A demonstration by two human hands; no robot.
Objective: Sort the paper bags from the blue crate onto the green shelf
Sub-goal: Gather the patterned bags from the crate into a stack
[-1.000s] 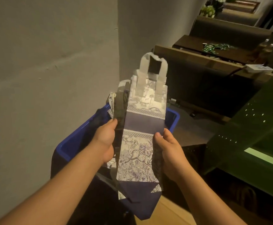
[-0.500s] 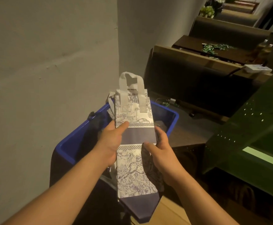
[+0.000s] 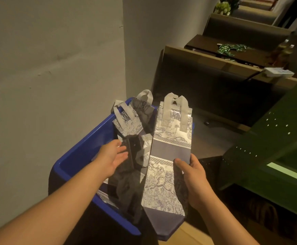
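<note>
Smooth grey wall [image 3: 55,59], flat printed bag [image 3: 169,156]

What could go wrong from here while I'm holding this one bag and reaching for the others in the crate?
The right hand pinches the long patterned bag by one edge only, so it may sag, crease or slip. The left hand reaches open toward the loose bags leaning in the blue crate; their handles overlap, so lifting one may drag another out.

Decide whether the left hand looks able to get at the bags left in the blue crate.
Probably yes. The left hand is open and already among the folded bags standing in the blue crate; the right hand holds the lifted printed bag clear to the side.
</note>
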